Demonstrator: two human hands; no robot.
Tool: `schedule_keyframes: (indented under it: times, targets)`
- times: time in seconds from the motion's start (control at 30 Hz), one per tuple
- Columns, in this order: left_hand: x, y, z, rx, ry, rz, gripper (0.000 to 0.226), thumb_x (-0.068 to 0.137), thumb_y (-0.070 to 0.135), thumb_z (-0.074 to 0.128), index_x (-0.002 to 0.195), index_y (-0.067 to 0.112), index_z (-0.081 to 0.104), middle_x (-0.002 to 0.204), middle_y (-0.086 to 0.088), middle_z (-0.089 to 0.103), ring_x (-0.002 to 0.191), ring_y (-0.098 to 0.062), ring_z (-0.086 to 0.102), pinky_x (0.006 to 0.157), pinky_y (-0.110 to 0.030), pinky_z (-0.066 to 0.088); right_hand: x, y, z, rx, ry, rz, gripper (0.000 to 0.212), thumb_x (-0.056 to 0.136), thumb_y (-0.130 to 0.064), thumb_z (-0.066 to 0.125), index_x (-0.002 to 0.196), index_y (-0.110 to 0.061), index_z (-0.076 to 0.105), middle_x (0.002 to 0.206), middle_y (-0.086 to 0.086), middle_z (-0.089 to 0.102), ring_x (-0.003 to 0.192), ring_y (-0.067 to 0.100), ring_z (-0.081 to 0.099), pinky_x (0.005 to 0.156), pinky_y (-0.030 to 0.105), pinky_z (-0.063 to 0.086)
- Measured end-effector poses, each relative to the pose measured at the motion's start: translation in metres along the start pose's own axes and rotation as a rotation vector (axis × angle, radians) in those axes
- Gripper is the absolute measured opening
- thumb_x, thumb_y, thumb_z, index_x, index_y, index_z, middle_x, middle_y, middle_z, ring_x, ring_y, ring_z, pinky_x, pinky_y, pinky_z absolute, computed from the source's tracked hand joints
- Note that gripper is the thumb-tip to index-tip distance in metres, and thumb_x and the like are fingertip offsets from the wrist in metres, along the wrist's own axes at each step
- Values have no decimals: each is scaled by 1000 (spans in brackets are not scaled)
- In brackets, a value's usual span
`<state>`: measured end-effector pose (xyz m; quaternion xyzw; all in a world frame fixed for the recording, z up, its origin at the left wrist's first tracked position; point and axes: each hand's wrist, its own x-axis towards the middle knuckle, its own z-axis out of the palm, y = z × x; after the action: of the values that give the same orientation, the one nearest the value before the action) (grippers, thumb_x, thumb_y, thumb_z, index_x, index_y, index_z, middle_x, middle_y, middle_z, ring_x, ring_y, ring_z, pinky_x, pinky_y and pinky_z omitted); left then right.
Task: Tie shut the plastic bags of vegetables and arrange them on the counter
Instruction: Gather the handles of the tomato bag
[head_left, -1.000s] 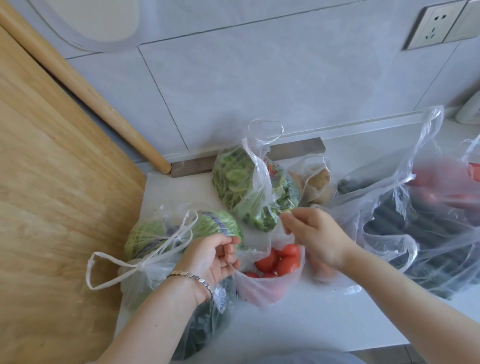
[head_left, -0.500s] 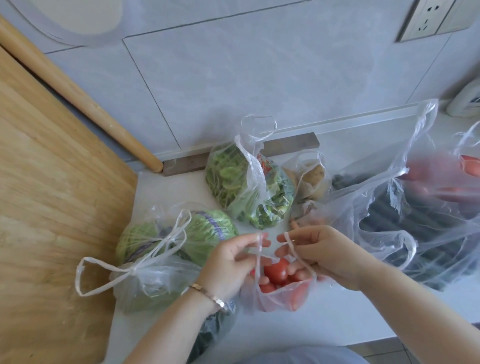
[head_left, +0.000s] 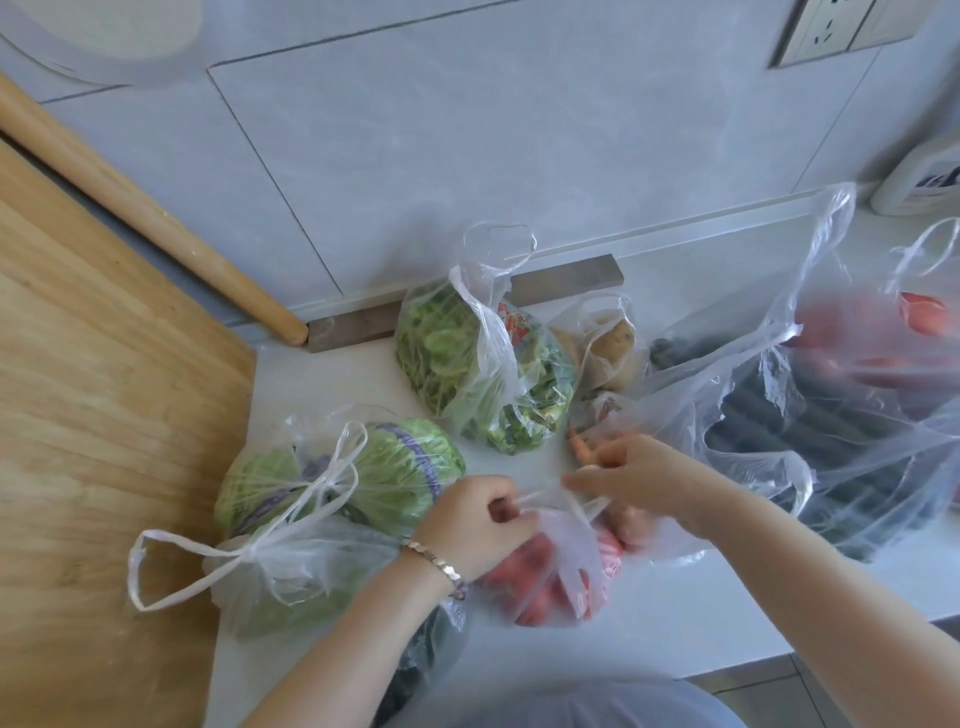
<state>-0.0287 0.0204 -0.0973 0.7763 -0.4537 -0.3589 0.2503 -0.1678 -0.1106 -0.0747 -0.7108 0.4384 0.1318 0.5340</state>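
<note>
Pale grey wall tiles back a white counter (head_left: 675, 639) crowded with thin clear bags. At the front edge I have the tomato bag (head_left: 558, 582), its two handles crossed above the red fruit. My left hand (head_left: 475, 525) is closed on one handle and my right hand (head_left: 636, 475) pinches the other, the two hands close together and almost touching over the bag's mouth. To tie it well, I judge I should pull the handles outward evenly and low, keeping the film bunched so the knot seats against the tomatoes without tearing. Left of it sits the cabbage bag (head_left: 395, 467), already knotted, beside a wooden board (head_left: 104, 441). Behind stands the greens bag (head_left: 467, 374); a big loose bag (head_left: 810, 415) gapes on the right.
</note>
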Motion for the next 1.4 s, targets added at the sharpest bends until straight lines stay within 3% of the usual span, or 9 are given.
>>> schedule_keyframes:
  times: [0.27,0.43,0.6,0.67,0.83,0.97,1.03,1.27,1.4]
  targets:
    - [-5,-5,9,-1107,69,-172,37,71,12,58,35,14,48,28,7,32,33,-11,35,47,-23,40,37,35,28,1179,-48,228,42,89,-8,46,119,-34,59,35,-4,29,33,10,37,44,19,41]
    - [1,7,5,-16,-190,-100,40,90,37,52,71,3,62,39,-1,43,36,-8,37,42,-19,31,57,41,36,1131,-79,169,59,87,1,51,132,-35,43,44,-5,25,33,6,26,30,15,27]
    - [0,-12,1,587,-88,531,31,89,35,45,78,18,69,76,-3,65,66,-21,59,56,-27,46,67,31,30,635,-35,72,39,83,-7,65,57,-15,37,54,6,46,37,9,31,38,17,30]
    - [0,-28,7,717,-245,638,20,82,28,58,70,17,69,72,-1,63,62,-20,60,52,-22,43,72,35,34,551,14,102,31,83,-8,66,61,-8,44,112,16,50,36,9,35,37,17,35]
    - [-13,-64,37,991,-436,675,27,53,48,69,44,25,59,49,14,54,50,3,52,51,-10,39,78,51,50,316,49,184,9,86,-13,63,92,-15,56,56,5,46,37,12,44,45,29,47]
    - [-12,-69,16,794,-294,642,23,71,27,55,48,22,56,53,11,54,52,-4,50,54,-12,43,79,59,47,438,221,153,20,88,-9,59,88,-28,59,116,26,60,45,14,38,36,17,39]
    - [-11,-65,7,569,-197,500,31,82,15,46,52,15,52,60,3,53,57,-7,46,59,-17,39,76,59,48,462,352,167,33,88,-13,61,60,-22,46,94,25,63,48,16,38,41,22,38]
    - [-2,-25,-7,-1553,41,-526,26,91,0,36,81,-2,60,63,-11,67,48,-16,63,43,-21,52,20,24,25,1057,-90,51,21,93,-9,44,73,-10,53,50,1,36,34,11,34,33,17,33]
    - [-5,-4,8,-1244,-63,-414,47,87,-21,28,116,3,57,105,-14,66,70,-20,70,53,-26,59,1,11,37,816,-276,-36,30,91,9,39,96,-1,67,67,4,69,44,9,58,47,19,53]
